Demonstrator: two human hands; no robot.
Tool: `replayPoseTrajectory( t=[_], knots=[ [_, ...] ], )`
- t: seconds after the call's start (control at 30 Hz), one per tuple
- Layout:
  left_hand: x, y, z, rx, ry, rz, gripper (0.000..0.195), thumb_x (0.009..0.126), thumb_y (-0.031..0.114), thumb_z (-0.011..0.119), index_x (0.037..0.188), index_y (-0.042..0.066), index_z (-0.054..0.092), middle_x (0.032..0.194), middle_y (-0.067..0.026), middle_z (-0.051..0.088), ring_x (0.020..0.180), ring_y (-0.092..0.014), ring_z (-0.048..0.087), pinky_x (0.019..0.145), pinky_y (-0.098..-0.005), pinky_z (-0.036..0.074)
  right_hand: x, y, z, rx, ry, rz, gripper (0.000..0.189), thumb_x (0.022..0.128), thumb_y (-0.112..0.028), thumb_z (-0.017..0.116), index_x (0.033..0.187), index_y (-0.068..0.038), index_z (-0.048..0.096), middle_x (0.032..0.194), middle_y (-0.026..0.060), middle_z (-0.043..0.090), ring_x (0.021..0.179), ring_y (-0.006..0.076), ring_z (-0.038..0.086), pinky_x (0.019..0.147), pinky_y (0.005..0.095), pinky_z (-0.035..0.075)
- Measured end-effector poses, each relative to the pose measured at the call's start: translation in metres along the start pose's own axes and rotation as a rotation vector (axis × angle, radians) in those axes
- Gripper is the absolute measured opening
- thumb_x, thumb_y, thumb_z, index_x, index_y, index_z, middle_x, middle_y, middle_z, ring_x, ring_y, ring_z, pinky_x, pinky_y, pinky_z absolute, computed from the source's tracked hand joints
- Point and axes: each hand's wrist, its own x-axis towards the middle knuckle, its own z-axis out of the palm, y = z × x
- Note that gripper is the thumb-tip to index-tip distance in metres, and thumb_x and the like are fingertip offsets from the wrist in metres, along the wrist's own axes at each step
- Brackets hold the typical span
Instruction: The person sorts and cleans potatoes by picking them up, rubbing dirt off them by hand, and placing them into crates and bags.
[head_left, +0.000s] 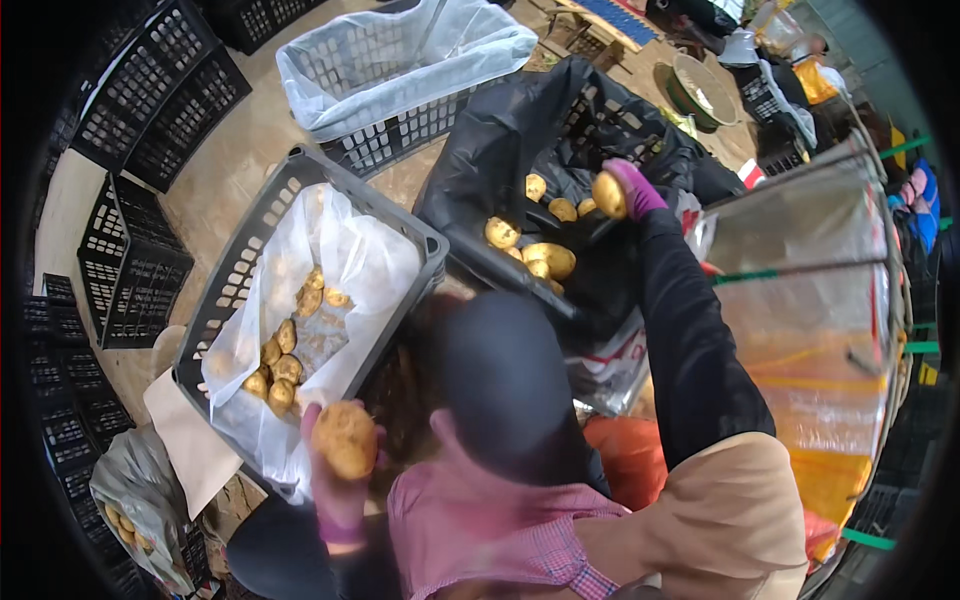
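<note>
My left hand (341, 469), in a pink-purple glove, holds a large brownish potato (345, 440) just past the near edge of a black plastic crate (196, 322). White liner film (375, 259) covers the inside of that crate, with several potatoes (286, 369) lying in it. At the upper right, my right hand (630, 189), gloved in purple, grips a yellow potato (609, 195) over a crate lined with black plastic sheet (480, 161). Several potatoes (550, 260) rest on the black sheet below and left of that hand. A dark rounded shape in the middle hides part of the view.
Another crate with white film (405, 112) stands beyond. Stacked black crates (154, 97) line the left side. A grey plastic bag of potatoes (142, 502) is at the lower left. Clear and orange plastic bags (802, 322) hang on a rack at the right. A round basin (705, 90) lies farther off.
</note>
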Motion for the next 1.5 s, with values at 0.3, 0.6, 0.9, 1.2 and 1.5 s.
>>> replayPoseTrajectory(
  t=[0.3, 0.6, 0.9, 1.2, 1.5],
  knots=[
    [0.063, -0.006, 0.033, -0.07, 0.428, 0.089, 0.067, 0.095, 0.031, 0.052, 0.152, 0.019, 0.017, 0.134, -0.0176, 0.049, 0.082, -0.033, 0.064, 0.058, -0.0352, 0.052, 0.028, 0.053, 0.126, -0.053, -0.614, 1.254, 0.062, 0.067, -0.051, 0.075, 0.112, -0.009, 0.069, 0.114, 0.016, 0.067, 0.109, 0.0313, 0.063, 0.094, 0.0384, 0.048],
    [0.12, -0.014, 0.054, 0.068, 0.143, 0.047, 0.108, 0.073, 0.045, 0.08, 0.153, 0.025, 0.011, 0.147, -0.0151, 0.036, 0.12, -0.039, 0.052, 0.092, -0.0465, 0.052, 0.016, 0.149, 0.176, -0.303, -1.027, 0.98, 0.058, 0.076, -0.046, 0.067, 0.118, -0.006, 0.065, 0.118, 0.017, 0.065, 0.109, 0.0296, 0.064, 0.093, 0.0411, 0.048],
    [0.159, 0.006, 0.084, 0.141, 0.125, 0.16, 0.108, 0.069, 0.006, 0.078, 0.153, 0.012, 0.011, 0.145, -0.0154, 0.035, 0.135, -0.029, 0.039, 0.11, -0.0428, 0.034, -0.038, 0.217, 0.225, -0.381, -1.027, 0.693, 0.056, 0.081, -0.045, 0.061, 0.121, -0.006, 0.063, 0.12, 0.015, 0.065, 0.115, 0.0291, 0.06, 0.096, 0.0453, 0.045],
    [0.152, 0.021, 0.087, 0.268, 0.031, 0.491, 0.09, 0.08, -0.001, 0.066, 0.152, 0.011, 0.013, 0.147, -0.0116, 0.034, 0.134, -0.026, 0.04, 0.109, -0.0405, 0.036, -0.047, 0.221, 0.221, -0.398, -0.891, 0.621, 0.065, 0.083, -0.036, 0.058, 0.136, -0.002, 0.038, 0.108, 0.0247, 0.066, 0.107, 0.0366, 0.063, 0.091, 0.044, 0.048],
    [0.14, 0.041, 0.058, -1.105, -0.327, 0.056, 0.076, 0.089, 0.045, 0.063, 0.147, 0.01, 0.03, 0.148, -0.0205, 0.033, 0.104, -0.03, 0.058, 0.083, -0.038, 0.053, -0.05, 0.248, 0.179, -0.017, -0.458, 0.565, 0.056, 0.085, -0.041, 0.063, 0.129, -0.007, 0.052, 0.112, 0.02, 0.064, 0.096, 0.0352, 0.066, 0.082, 0.0403, 0.055]
  ],
)
